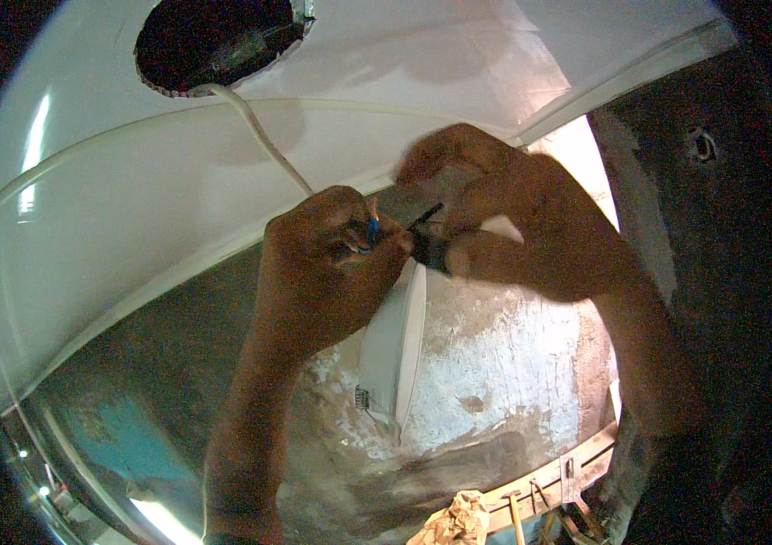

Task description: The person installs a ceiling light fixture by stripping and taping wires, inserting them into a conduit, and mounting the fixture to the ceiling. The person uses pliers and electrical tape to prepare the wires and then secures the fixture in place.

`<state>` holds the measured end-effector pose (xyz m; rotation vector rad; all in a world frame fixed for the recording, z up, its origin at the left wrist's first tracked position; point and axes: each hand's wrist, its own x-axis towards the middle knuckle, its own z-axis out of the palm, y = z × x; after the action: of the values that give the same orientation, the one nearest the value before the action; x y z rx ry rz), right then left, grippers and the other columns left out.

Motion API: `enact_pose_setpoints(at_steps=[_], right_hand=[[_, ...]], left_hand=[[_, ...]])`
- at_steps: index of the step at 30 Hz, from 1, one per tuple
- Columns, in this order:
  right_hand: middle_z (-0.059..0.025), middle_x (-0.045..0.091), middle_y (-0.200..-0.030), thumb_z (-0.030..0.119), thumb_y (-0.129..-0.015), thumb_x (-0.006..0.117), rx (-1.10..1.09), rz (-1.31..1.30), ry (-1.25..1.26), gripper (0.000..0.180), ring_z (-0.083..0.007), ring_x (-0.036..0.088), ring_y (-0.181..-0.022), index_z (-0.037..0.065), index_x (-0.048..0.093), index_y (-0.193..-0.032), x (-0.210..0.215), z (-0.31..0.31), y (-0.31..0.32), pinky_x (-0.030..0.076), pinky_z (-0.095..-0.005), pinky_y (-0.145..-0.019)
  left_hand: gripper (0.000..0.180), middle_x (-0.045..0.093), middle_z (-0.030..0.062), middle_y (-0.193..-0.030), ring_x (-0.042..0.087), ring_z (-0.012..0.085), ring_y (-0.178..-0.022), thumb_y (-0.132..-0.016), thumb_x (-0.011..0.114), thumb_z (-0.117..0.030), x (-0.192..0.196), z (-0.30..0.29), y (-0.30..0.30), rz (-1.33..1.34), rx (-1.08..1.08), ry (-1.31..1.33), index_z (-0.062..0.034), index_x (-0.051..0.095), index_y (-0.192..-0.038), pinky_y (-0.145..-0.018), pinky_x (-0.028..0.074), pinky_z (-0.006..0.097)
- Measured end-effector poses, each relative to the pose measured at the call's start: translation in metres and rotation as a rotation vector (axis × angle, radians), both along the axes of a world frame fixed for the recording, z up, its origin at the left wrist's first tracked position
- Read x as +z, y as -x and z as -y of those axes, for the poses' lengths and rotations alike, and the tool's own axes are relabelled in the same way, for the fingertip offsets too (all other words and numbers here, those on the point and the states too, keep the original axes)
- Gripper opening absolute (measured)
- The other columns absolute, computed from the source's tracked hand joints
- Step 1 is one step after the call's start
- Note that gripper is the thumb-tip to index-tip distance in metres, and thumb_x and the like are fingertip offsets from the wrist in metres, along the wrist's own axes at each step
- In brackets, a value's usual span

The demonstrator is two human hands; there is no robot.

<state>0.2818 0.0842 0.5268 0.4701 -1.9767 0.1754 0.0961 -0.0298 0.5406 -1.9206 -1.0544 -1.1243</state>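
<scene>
A white cable comes down from the ceiling hole and runs into my left hand, whose fingers are closed around its end. A blue wire shows between those fingers, with a bare coppery tip above it. My right hand, slightly blurred, pinches a small black piece between thumb and fingers; a thin dark strip rises from it beside my left fingertips. I cannot make out its kind. Just under my hands hangs a thin white panel, seen nearly edge-on; what holds it is hidden.
Glossy white ceiling panels curve overhead, with a rough-edged round hole. Below is a worn wall with peeling pale blue paint. A wooden ledge at lower right bears a hammer, other hand tools and crumpled brown paper.
</scene>
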Motion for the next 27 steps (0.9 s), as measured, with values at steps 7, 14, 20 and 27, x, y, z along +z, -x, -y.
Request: enact_pose_setpoints(at_steps=[7,14,20,27], right_hand=[[-0.0126,0.069,-0.106,0.01,-0.087,0.058,0.61,0.175,0.61,0.026,-0.0172,0.064,-0.096,0.0,0.065,-0.111,0.005,-0.026,0.038,0.051,-0.0311,-0.084],[-0.0121,0.069,-0.085,0.02,-0.087,0.062,-0.022,0.056,0.198,0.017,-0.0208,0.065,-0.075,0.004,0.068,-0.089,-0.012,-0.028,0.032,0.053,-0.0356,-0.07],[-0.0136,0.059,-0.078,0.023,-0.077,0.07,-0.317,-0.16,-0.107,0.019,-0.0305,0.06,-0.081,0.005,0.067,-0.084,-0.022,-0.014,0.015,0.049,-0.0422,-0.076],[-0.015,0.066,-0.101,0.026,-0.083,0.066,0.263,-0.068,0.175,0.031,-0.0218,0.064,-0.084,-0.003,0.067,-0.094,-0.003,-0.009,0.022,0.051,-0.0322,-0.076]], left_hand=[[0.016,0.059,0.0074,-0.076,0.06,0.0139,-0.069,-0.076,0.073,-0.004,0.0,-0.002,0.003,-0.181,-0.087,-0.127,-0.0019,0.059,-0.081,-0.062,0.051,0.027],[0.017,0.059,0.0086,-0.075,0.059,0.0146,-0.066,-0.077,0.074,-0.006,-0.002,-0.002,0.001,-0.109,0.155,-0.133,-0.0004,0.058,-0.08,-0.06,0.05,0.028],[0.016,0.063,0.0103,-0.074,0.063,0.0145,-0.07,-0.077,0.075,-0.008,-0.004,-0.001,-0.002,0.108,0.154,-0.054,-0.0004,0.061,-0.078,-0.061,0.051,0.028],[0.012,0.065,0.0118,-0.084,0.067,0.0155,-0.08,-0.077,0.073,-0.004,0.001,0.004,0.003,-0.266,0.071,-0.145,0.001,0.063,-0.082,-0.071,0.057,0.028]])
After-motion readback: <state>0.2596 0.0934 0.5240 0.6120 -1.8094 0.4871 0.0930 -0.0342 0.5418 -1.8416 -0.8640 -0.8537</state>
